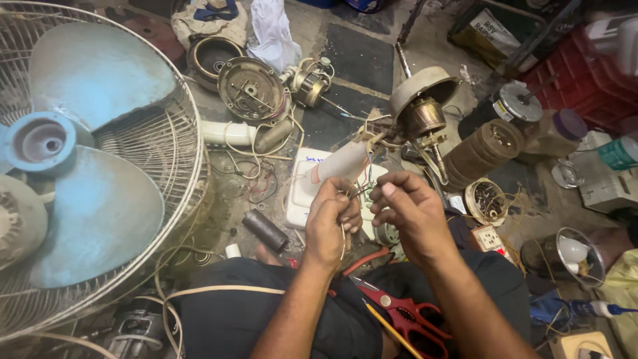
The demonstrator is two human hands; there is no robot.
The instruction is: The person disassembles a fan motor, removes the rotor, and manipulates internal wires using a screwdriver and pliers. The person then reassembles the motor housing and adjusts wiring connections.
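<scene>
My left hand [332, 223] and my right hand [407, 211] meet at chest height, both pinching thin wires [356, 193] that run up to a dismantled fan motor [423, 114] on a cream neck piece [339, 163]. The left fingers are curled around a pale wire strand that hangs down past the palm. The right thumb and forefinger grip the wire ends close to the left fingertips. Red-handled scissors [407, 316] lie on my dark-trousered lap just below the hands.
A large blue-bladed fan in a wire guard [93, 166] fills the left. Motor housings [252, 90], a coil stack [482, 149], a black capacitor [264, 229], a wall socket [488, 237], a red crate [585, 80] and jars crowd the floor.
</scene>
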